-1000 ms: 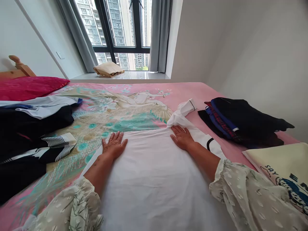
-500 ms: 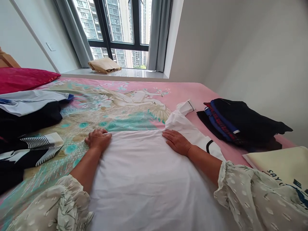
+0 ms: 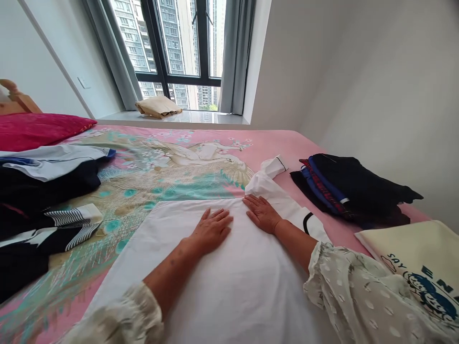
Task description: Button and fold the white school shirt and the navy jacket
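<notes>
A white garment (image 3: pixel 229 286) lies spread flat on the bed in front of me, running off the bottom of the view. One white sleeve (image 3: pixel 274 167) with a thin black line at its cuff stretches out past its far right corner. My left hand (image 3: pixel 212 230) rests palm down on the cloth near the middle, fingers spread. Close to the far right corner, my right hand (image 3: pixel 261 213) lies flat on the same cloth with its fingers stretched out. Neither hand grips anything.
Folded dark clothes (image 3: pixel 355 186) are stacked on the right, beside a cream printed garment (image 3: pixel 412 243). Black and white clothes (image 3: pixel 53 191) lie at the left near a red pillow (image 3: pixel 43 129). A patterned sheet (image 3: pixel 172 167) covers the bed. A beige bundle (image 3: pixel 158 106) sits on the windowsill.
My left hand has let go of the garment's far left corner and moved right onto its middle, opening out flat. My right hand stays at the right corner. The view has tilted slightly up.
</notes>
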`<act>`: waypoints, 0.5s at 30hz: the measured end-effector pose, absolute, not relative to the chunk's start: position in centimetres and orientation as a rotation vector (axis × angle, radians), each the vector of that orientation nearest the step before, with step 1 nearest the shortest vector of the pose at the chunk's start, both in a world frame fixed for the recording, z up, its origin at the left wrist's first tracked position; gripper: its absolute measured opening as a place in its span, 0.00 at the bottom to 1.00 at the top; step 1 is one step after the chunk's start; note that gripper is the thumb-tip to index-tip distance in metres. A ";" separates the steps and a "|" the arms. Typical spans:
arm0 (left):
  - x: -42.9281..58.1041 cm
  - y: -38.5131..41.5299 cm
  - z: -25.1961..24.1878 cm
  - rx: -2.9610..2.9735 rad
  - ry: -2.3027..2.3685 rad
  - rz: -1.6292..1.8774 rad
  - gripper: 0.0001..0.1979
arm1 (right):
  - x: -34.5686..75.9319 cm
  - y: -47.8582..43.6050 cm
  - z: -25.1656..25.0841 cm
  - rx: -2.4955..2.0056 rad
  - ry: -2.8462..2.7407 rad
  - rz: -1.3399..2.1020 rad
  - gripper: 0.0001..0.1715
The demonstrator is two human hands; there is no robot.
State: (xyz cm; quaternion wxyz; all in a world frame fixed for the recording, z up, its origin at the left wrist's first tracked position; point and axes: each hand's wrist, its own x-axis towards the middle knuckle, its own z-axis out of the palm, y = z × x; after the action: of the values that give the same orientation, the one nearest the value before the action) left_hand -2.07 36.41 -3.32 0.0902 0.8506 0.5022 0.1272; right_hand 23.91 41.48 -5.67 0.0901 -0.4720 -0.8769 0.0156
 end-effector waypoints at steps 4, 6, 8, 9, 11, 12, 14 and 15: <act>-3.7 38.6 -3.4 2.240 1.896 0.108 0.34 | 24.0 41.5 -5.7 -1.397 -2.605 0.078 0.31; -6.1 39.3 -3.1 2.054 2.150 0.063 0.35 | 24.1 41.6 -5.7 -1.395 -2.600 0.088 0.31; -7.6 39.0 -2.9 2.021 2.283 0.092 0.35 | 24.1 41.7 -5.7 -1.399 -2.595 0.095 0.31; -7.8 38.4 -3.0 2.102 2.253 0.117 0.34 | 24.1 41.7 -5.6 -1.401 -2.593 0.097 0.31; -7.4 36.9 -3.4 2.322 2.034 0.146 0.33 | 24.0 41.6 -5.6 -1.403 -2.590 0.097 0.31; -7.0 36.1 -3.7 2.380 1.927 0.145 0.32 | 24.0 41.5 -5.6 -1.403 -2.590 0.095 0.31; -6.4 35.1 -4.2 2.332 1.882 0.145 0.32 | 24.1 41.5 -5.6 -1.401 -2.594 0.090 0.31; -6.3 34.9 -4.3 2.275 1.919 0.155 0.33 | 24.2 41.5 -5.6 -1.398 -2.598 0.087 0.31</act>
State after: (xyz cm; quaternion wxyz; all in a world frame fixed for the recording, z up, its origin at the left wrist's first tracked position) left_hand -6.28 34.87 -4.35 0.0805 0.7608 0.6419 0.0518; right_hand 24.15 41.46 -5.59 0.0949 -0.4716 -0.8762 0.0292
